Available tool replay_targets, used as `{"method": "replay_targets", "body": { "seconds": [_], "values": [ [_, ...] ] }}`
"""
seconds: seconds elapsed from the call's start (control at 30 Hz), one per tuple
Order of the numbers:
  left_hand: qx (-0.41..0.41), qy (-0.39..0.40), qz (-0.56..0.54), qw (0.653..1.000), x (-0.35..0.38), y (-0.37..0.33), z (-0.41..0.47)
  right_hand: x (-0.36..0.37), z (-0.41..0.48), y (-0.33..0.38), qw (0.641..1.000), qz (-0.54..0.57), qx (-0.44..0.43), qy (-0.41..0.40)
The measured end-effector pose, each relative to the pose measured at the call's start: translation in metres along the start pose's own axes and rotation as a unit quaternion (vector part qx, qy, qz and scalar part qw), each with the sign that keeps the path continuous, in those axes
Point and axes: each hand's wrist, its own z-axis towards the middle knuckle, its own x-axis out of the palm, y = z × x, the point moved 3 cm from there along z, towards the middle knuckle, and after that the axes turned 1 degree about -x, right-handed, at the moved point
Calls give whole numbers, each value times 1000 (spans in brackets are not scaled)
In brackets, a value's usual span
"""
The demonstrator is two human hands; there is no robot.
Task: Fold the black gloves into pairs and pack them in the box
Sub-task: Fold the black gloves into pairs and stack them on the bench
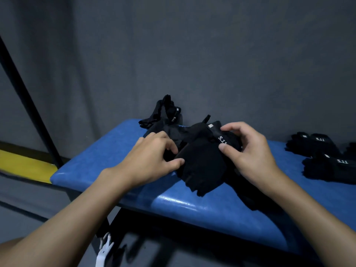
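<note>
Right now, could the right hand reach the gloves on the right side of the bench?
Probably yes. Only bare bench lies between the right hand and those gloves. But it grips the middle glove, so it must let go first.

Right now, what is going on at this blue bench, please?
A person is handling black gloves on a blue bench. The left hand and the right hand both grip the glove bundle in the middle; the right hand pinches its cuff, near the 5.11 label. More loose gloves lie behind it by the wall, and what look like folded pairs lie at the right end. No box is in view.
</note>
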Motion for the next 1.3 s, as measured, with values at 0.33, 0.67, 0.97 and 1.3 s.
{"method": "replay_targets", "body": {
  "seconds": [0.33,0.67,0.97,1.3],
  "values": [
    [38,-66,-215,974,-4,-34,8,-32,-14,-3,998,38,37,-33],
    [101,-94,-235,962,8,-85,31,-81,-29,-13,991,77,88,-67],
    [155,-144,-214,954,31,-126,58,-118,-45,-13,994,6,43,-103],
    [153,-126,-276,940,53,-140,71,-141,-54,-10,985,-97,15,-143]
  ]
}}
